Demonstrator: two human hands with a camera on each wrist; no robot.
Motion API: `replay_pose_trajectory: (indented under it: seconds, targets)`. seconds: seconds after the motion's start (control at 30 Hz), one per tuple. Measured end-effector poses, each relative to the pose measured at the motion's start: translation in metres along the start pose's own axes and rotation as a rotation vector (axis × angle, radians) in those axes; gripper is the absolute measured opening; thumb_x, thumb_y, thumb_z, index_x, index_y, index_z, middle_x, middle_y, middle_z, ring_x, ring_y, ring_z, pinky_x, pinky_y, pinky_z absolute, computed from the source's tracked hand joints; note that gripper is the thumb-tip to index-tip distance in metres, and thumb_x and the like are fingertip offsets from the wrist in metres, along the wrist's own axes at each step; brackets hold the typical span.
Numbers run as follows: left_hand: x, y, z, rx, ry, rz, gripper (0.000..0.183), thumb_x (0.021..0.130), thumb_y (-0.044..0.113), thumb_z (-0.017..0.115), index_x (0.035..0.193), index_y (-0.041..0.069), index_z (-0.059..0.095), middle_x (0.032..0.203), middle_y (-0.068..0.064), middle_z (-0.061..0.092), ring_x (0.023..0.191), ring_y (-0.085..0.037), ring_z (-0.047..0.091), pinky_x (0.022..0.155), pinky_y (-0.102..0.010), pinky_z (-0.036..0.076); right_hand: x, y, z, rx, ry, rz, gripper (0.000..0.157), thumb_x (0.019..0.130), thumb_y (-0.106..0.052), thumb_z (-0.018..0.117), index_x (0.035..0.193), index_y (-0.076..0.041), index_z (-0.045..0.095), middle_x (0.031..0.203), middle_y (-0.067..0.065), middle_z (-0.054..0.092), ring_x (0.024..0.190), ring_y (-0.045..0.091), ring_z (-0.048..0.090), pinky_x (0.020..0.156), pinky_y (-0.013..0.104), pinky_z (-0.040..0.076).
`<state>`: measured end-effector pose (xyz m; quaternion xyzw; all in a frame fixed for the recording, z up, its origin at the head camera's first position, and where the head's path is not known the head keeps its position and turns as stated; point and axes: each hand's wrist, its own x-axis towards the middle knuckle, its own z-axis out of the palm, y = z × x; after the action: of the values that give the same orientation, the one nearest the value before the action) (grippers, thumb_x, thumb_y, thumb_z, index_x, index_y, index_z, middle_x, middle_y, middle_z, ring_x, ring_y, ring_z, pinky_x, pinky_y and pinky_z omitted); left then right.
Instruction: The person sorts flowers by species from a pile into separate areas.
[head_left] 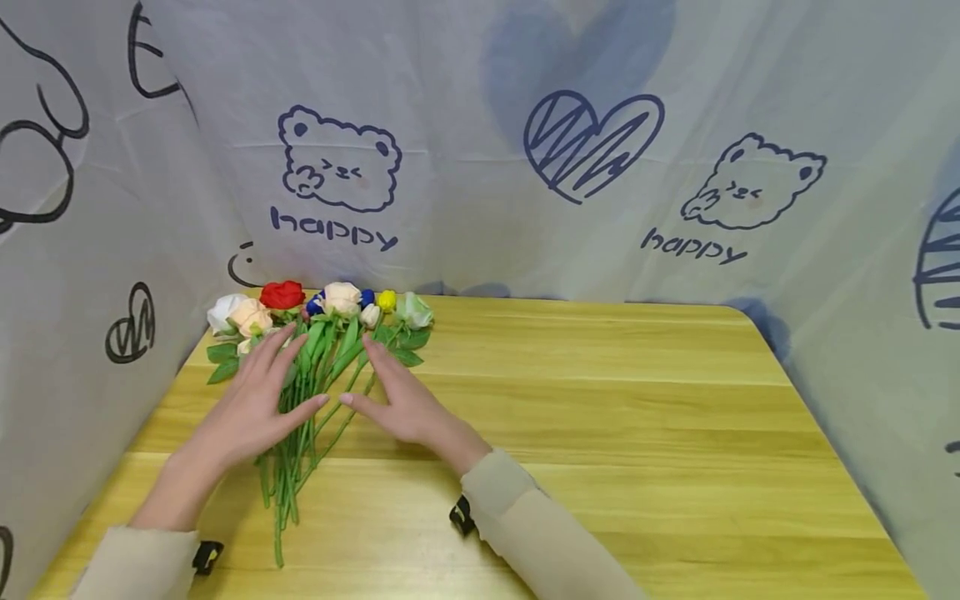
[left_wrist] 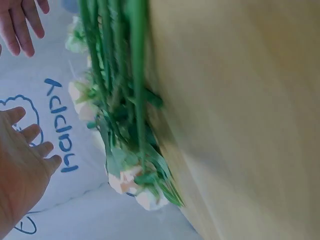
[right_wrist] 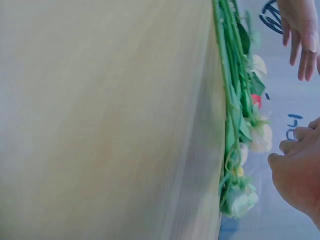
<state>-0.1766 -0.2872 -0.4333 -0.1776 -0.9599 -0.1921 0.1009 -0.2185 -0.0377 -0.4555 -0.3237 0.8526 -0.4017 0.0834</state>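
Note:
A bunch of artificial flowers (head_left: 341,298) lies on the left part of the table, blooms toward the back and green stems (head_left: 288,475) toward the front. Among the blooms are a red rose (head_left: 282,294), a peach rose (head_left: 251,317) and a pale green one (head_left: 415,310). My left hand (head_left: 258,404) is over the left side of the bunch, fingers extended, thumb apart. On the other side my right hand (head_left: 401,400) is likewise spread, its fingertips over the stems. Both wrist views show a gap between the hands and the flowers, and neither hand holds anything.
The wooden table (head_left: 600,433) extends to the right of the flowers. A white cloth (head_left: 480,208) printed with bears, hearts and lettering hangs behind it and along both sides. Dark clips (head_left: 462,517) sit at the sleeve cuffs.

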Motion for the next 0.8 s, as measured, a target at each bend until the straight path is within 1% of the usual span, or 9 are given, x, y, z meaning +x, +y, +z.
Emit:
replay_pose_trajectory:
  seconds: [0.07,0.13,0.2,0.3,0.4,0.53,0.6,0.7,0.8]
  targets:
    - [0.005,0.005,0.001,-0.026,0.0,0.002,0.095,0.097,0.048,0.071,0.167,0.009,0.019,0.173,-0.015,0.011,0.154,-0.049,0.016,0.107,-0.083,0.027,-0.006,0.0,-0.003,0.045,0.055,0.013,0.086,0.105,-0.058,0.051,0.168,-0.031,-0.001,0.174,-0.004,0.005,0.159,0.027,0.014,0.126,0.052,0.019]
    - [0.01,0.01,0.002,-0.056,-0.017,-0.006,0.093,0.098,0.046,0.07,0.167,0.01,0.02,0.173,-0.014,0.011,0.153,-0.05,0.019,0.106,-0.083,0.029,-0.012,0.001,-0.005,0.073,0.107,0.022,0.083,0.105,-0.055,0.053,0.168,-0.033,0.002,0.173,-0.006,0.008,0.158,0.026,0.017,0.126,0.052,0.021]
    - [0.014,0.014,0.003,-0.098,-0.045,-0.022,0.09,0.1,0.045,0.068,0.167,0.011,0.02,0.173,-0.016,0.013,0.152,-0.051,0.021,0.108,-0.081,0.029,-0.018,0.001,-0.007,0.105,0.146,0.025,0.081,0.106,-0.051,0.054,0.168,-0.033,0.005,0.173,-0.007,0.01,0.158,0.024,0.018,0.126,0.052,0.022]
    - [0.02,0.017,0.005,-0.15,-0.09,-0.042,0.086,0.102,0.043,0.067,0.167,0.011,0.021,0.17,-0.02,0.018,0.149,-0.054,0.026,0.109,-0.08,0.029,-0.027,0.001,-0.009,0.131,0.181,0.022,0.079,0.106,-0.047,0.055,0.168,-0.03,0.009,0.172,-0.009,0.012,0.158,0.02,0.018,0.126,0.049,0.022]
    - [0.028,0.017,0.009,-0.172,-0.116,-0.041,0.083,0.102,0.041,0.067,0.165,0.008,0.025,0.167,-0.024,0.025,0.146,-0.054,0.031,0.11,-0.077,0.031,-0.035,0.002,-0.008,0.142,0.207,0.014,0.077,0.106,-0.044,0.057,0.168,-0.027,0.014,0.172,-0.008,0.015,0.157,0.019,0.02,0.126,0.047,0.023]
    - [0.038,0.014,0.017,-0.215,-0.121,-0.024,0.075,0.101,0.032,0.071,0.159,0.001,0.036,0.159,-0.025,0.041,0.134,-0.049,0.05,0.106,-0.07,0.044,-0.043,0.002,-0.007,0.164,0.248,0.012,0.075,0.105,-0.038,0.062,0.167,-0.021,0.023,0.17,-0.002,0.027,0.151,0.023,0.037,0.122,0.044,0.035]
    - [0.043,0.013,0.021,-0.272,-0.137,-0.026,0.07,0.1,0.025,0.073,0.157,-0.001,0.04,0.153,-0.025,0.048,0.126,-0.047,0.058,0.101,-0.065,0.05,-0.046,0.002,-0.006,0.21,0.264,0.017,0.073,0.104,-0.034,0.064,0.166,-0.018,0.029,0.168,0.001,0.033,0.145,0.023,0.046,0.118,0.041,0.041]
    - [0.05,0.01,0.027,-0.366,-0.183,-0.044,0.063,0.1,0.017,0.072,0.153,-0.004,0.045,0.147,-0.026,0.054,0.12,-0.044,0.064,0.097,-0.057,0.056,-0.049,0.0,-0.006,0.306,0.282,0.038,0.068,0.103,-0.026,0.067,0.162,-0.014,0.036,0.163,0.005,0.042,0.138,0.024,0.054,0.112,0.035,0.047]
    - [0.055,0.008,0.032,-0.414,-0.232,-0.074,0.057,0.1,0.014,0.072,0.149,-0.004,0.05,0.143,-0.026,0.058,0.117,-0.041,0.066,0.094,-0.052,0.059,-0.052,-0.001,-0.004,0.401,0.301,0.077,0.063,0.102,-0.02,0.069,0.158,-0.011,0.043,0.158,0.009,0.047,0.134,0.026,0.058,0.109,0.032,0.049]
